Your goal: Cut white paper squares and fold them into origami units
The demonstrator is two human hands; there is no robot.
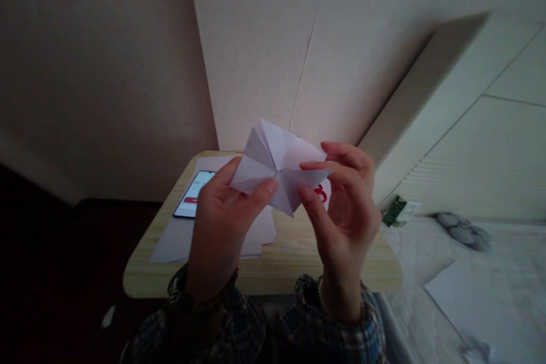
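Note:
A piece of folded white paper [279, 153] is held up above the small table, its flaps meeting at a central point. My left hand [228, 199] grips its left side, the thumb pressed on the front near the middle and the other fingers mostly hidden behind. On the right, my right hand [347, 199] pinches a flap between the thumb and fingers. Behind my left hand, a phone [191, 196] with a lit screen lies on white sheets of paper [170, 242]. A red curled mark shows partly behind the folded paper, beside my right hand.
The light wooden table [298, 264] has rounded corners and stands against a pale wall [256, 40]. To the right is a bed [409, 250] with a green-and-white box [396, 211], a grey patterned item [463, 231] and a white sheet [478, 301]. A white scrap [108, 317] lies on the dark floor.

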